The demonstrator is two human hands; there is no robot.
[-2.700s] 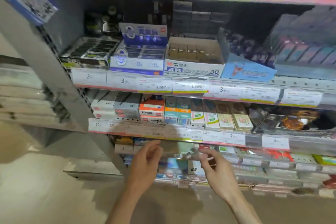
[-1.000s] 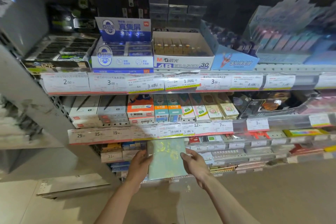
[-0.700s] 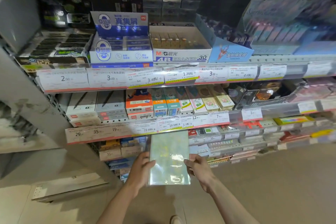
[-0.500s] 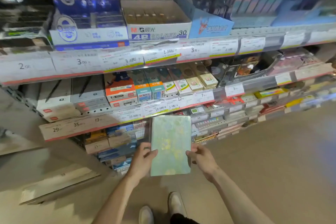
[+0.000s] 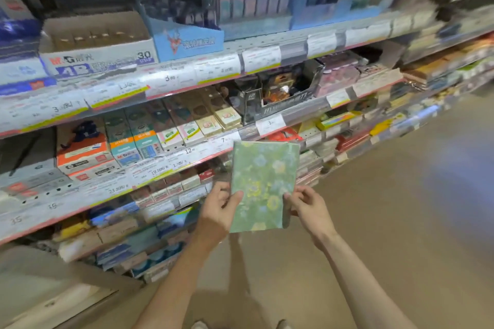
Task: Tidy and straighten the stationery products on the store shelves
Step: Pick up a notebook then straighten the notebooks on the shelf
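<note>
Price tags (image 5: 171, 80) blur unreadable (far-right shelves (image 5: 441, 67) too); shoes (image 5: 199, 325) cropped.

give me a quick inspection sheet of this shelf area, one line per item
surface: tiered store shelves with price tags along the front edges, stocked on every level
job's things: green floral notebook held upright in front of the shelves, off any shelf
clutter: open 4B eraser box, light blue display box, orange box, black display box; much of it blurred
grippers: left hand grips the notebook's left edge, right hand its right edge
cables: nothing seen
surroundings: beige floor, shoe tips at the bottom edge
</note>
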